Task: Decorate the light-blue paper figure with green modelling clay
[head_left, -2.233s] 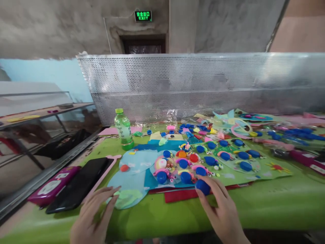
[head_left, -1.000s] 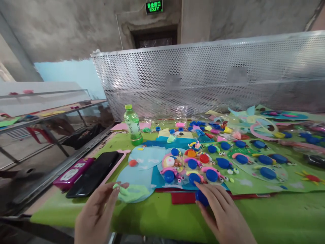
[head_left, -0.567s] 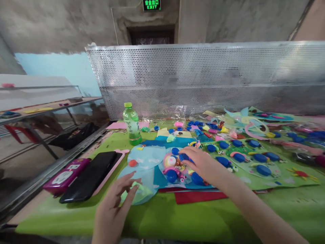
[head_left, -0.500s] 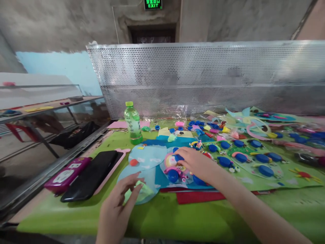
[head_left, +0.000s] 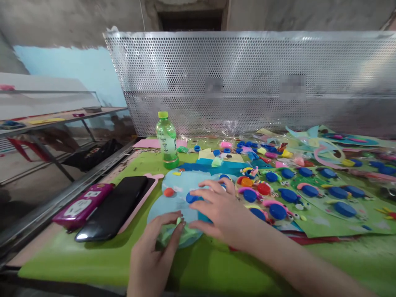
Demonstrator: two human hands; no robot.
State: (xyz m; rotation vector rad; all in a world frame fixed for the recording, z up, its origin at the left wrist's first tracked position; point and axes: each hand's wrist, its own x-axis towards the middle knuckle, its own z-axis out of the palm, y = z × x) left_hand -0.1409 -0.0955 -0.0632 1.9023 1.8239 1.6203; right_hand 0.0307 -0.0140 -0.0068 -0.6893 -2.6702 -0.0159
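Note:
My left hand point(head_left: 156, 245) pinches a small pale green lump of clay point(head_left: 178, 221) between thumb and fingertips, low over a light blue paper shape point(head_left: 161, 204). A pale green bag-like piece below it is partly hidden. My right hand point(head_left: 224, 208) is spread, palm down, to the right of it. Two of its fingertips meet the edge of a blue bottle cap point(head_left: 192, 198) on the paper; the thumb is apart from the cap. An orange clay ball point(head_left: 168, 192) sits left of the cap. Beyond my right wrist lie several cap figures with clay eyes, one a pink-trimmed blue cap point(head_left: 277, 211).
A black phone point(head_left: 116, 208) and a purple case point(head_left: 83, 206) lie at left. Behind them stands a green bottle point(head_left: 167, 142). Loose caps, clay packets and clear plastic spread along the back, below a perforated metal panel point(head_left: 192, 66). Green sheeting point(head_left: 102, 262) covers the table.
My right hand has moved left from the decorated caps, and a blue cap now lies by its fingertips on the light blue paper. The left hand now pinches a small green lump. The view has tilted down.

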